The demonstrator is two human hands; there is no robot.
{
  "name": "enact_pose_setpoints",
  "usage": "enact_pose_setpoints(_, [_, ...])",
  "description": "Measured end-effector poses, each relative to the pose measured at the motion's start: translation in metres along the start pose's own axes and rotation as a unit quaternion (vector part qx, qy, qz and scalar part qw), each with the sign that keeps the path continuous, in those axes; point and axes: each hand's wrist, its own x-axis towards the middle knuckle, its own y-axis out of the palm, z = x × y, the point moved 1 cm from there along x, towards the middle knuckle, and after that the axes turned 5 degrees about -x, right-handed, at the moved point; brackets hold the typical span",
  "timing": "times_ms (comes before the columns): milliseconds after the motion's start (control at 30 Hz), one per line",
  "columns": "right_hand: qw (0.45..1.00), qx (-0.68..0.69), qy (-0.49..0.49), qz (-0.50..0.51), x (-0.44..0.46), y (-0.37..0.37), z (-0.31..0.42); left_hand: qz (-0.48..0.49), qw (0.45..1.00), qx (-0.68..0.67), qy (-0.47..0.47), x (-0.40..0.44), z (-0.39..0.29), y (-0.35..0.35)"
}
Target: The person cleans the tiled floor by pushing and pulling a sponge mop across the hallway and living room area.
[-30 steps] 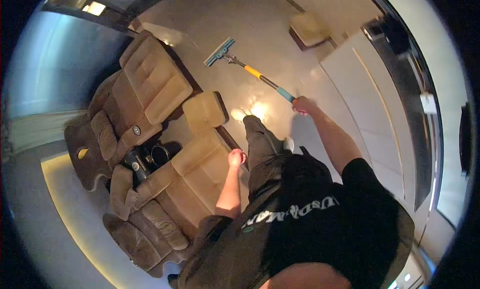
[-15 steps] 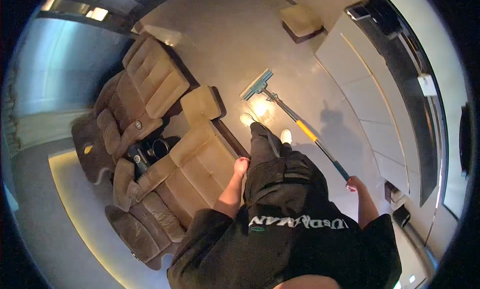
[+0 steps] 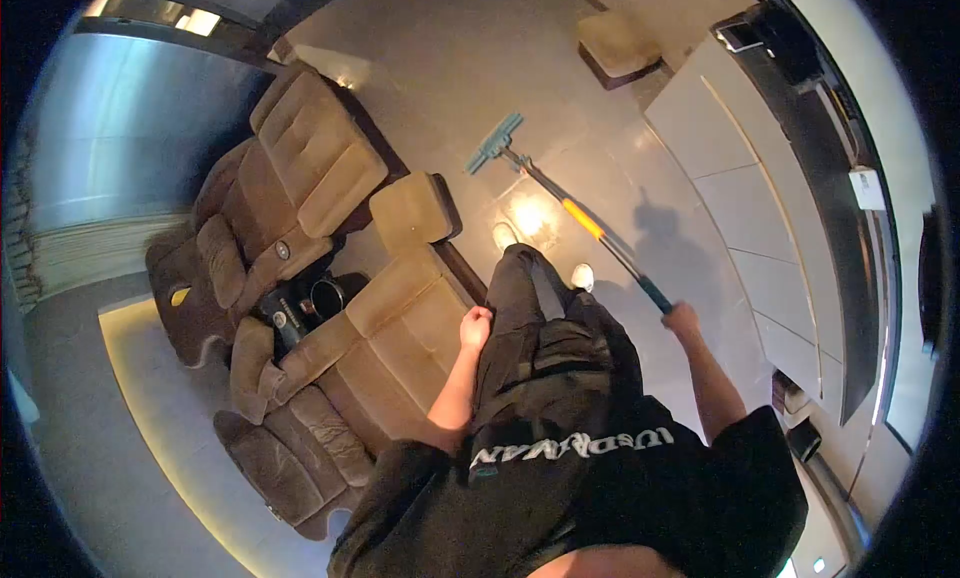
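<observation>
Mop (image 3: 582,219) slanted outward, right hand (image 3: 681,318) clamped round its near end, likely for reach; left hand (image 3: 477,327) curled closed.

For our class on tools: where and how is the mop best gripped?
Likely the dark grip at the near end, from the person's right: the slim pole slants to that side, its wide head pointing away, and the right hand closes there.

Your right hand (image 3: 681,318) grips the end of a long-handled mop (image 3: 582,219), its head beyond your pale shoes (image 3: 583,276); your left hand (image 3: 476,328), fingers curled, hangs beside the brown sofa (image 3: 405,298).
</observation>
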Motion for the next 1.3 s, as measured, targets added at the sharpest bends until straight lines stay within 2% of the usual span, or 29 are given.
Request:
enact_pose_setpoints(33, [0.999,-0.001,-0.031,-0.043,0.023,-0.005,0.03,-0.01,0.999,-0.026,-0.036,0.003,0.012,-0.009])
enact_pose_setpoints(67, [0.997,0.022,-0.071,-0.014,0.053,-0.002,0.057,-0.019,0.996,-0.051,-0.073,0.004,0.022,-0.021])
enact_pose_setpoints(100, [0.991,0.042,-0.12,-0.035,0.076,0.007,0.09,-0.027,0.991,-0.073,-0.109,-0.003,0.046,-0.036])
enact_pose_setpoints(133, [0.982,0.061,-0.17,-0.053,0.098,0.017,0.122,-0.024,0.985,-0.14,-0.096,0.005,0.081,-0.045])
enact_pose_setpoints(167, [0.938,0.033,-0.23,-0.257,0.117,0.03,0.164,-0.024,0.986,-0.132,-0.102,0.007,0.107,-0.053])
enact_pose_setpoints(200, [0.966,0.12,-0.214,-0.079,0.098,-0.009,0.217,-0.023,0.986,-0.124,-0.108,0.007,0.131,-0.064])
enact_pose_setpoints(267, [0.959,0.116,-0.253,0.059,0.089,-0.048,0.319,-0.025,0.989,-0.098,-0.104,0.018,0.132,-0.084])
enact_pose_setpoints(300, [0.971,0.119,-0.162,0.127,0.087,-0.054,0.371,-0.029,0.991,-0.08,-0.105,0.012,0.123,-0.095])
enact_pose_setpoints(333, [0.968,0.134,-0.169,0.126,0.091,-0.05,0.412,-0.033,0.992,-0.061,-0.106,0.012,0.118,-0.107])
enact_pose_setpoints(400, [0.964,0.165,-0.16,0.133,0.079,-0.051,0.473,0.019,0.961,-0.222,-0.163,0.025,0.116,-0.129])
enact_pose_setpoints(433, [0.963,0.181,-0.142,0.142,0.068,-0.057,0.493,0.045,0.934,-0.301,-0.189,0.032,0.115,-0.139])
enact_pose_setpoints(467, [0.961,0.197,-0.124,0.148,0.062,-0.062,0.506,0.027,0.876,-0.429,-0.22,0.036,0.098,-0.144])
enact_pose_setpoints(500, [0.953,0.207,-0.162,0.151,0.063,-0.056,0.509,0.01,0.9,-0.375,-0.221,0.041,0.078,-0.15])
enact_pose_setpoints(567, [0.934,0.222,-0.234,0.154,0.067,-0.044,0.492,-0.022,0.938,-0.269,-0.22,0.054,0.039,-0.157])
enact_pose_setpoints(600, [0.931,0.193,-0.267,0.154,0.074,-0.037,0.477,-0.013,0.945,-0.261,-0.197,0.059,0.022,-0.16])
enact_pose_setpoints(700, [0.92,-0.022,-0.362,0.145,0.109,-0.012,0.407,-0.006,0.945,-0.274,-0.176,0.078,0.005,-0.159])
enact_pose_setpoints(767, [0.88,-0.186,-0.416,0.135,0.131,-0.003,0.341,-0.01,0.942,-0.291,-0.167,0.086,-0.001,-0.145])
enact_pose_setpoints(833, [0.858,-0.275,-0.414,0.132,0.141,0.004,0.263,-0.008,0.943,-0.302,-0.142,0.089,-0.008,-0.13])
enact_pose_setpoints(933, [0.919,-0.233,-0.293,0.125,0.125,0.0,0.149,-0.036,0.939,-0.33,-0.092,0.072,-0.009,-0.092])
enact_pose_setpoints(967, [0.933,-0.215,-0.264,0.117,0.112,-0.005,0.119,-0.027,0.944,-0.311,-0.109,0.063,0.0,-0.07])
enact_pose_setpoints(1033, [0.97,-0.11,-0.169,0.135,0.064,-0.037,0.094,-0.008,0.954,-0.266,-0.137,0.049,0.023,-0.027])
enact_pose_setpoints(1067, [0.98,-0.021,-0.1,0.169,0.046,-0.037,0.072,-0.025,0.973,-0.187,-0.134,0.037,0.031,-0.009])
enact_pose_setpoints(1133, [0.977,-0.024,-0.152,0.148,0.059,0.013,0.027,-0.06,0.991,-0.035,-0.116,0.018,0.037,0.032])
enact_pose_setpoints(1167, [0.966,0.025,-0.247,0.072,0.044,0.015,0.022,-0.077,0.99,0.041,-0.11,0.011,0.045,0.047])
enact_pose_setpoints(1200, [0.971,0.085,-0.223,0.023,0.005,-0.008,0.045,-0.052,0.991,0.004,-0.127,0.026,0.082,0.064])
enact_pose_setpoints(1233, [0.975,0.115,-0.188,0.038,-0.013,-0.025,0.065,-0.036,0.992,-0.011,-0.122,0.027,0.079,0.067])
enact_pose_setpoints(1300, [0.978,0.058,-0.198,0.043,-0.018,-0.044,0.104,-0.011,0.992,-0.039,-0.119,0.025,0.063,0.057])
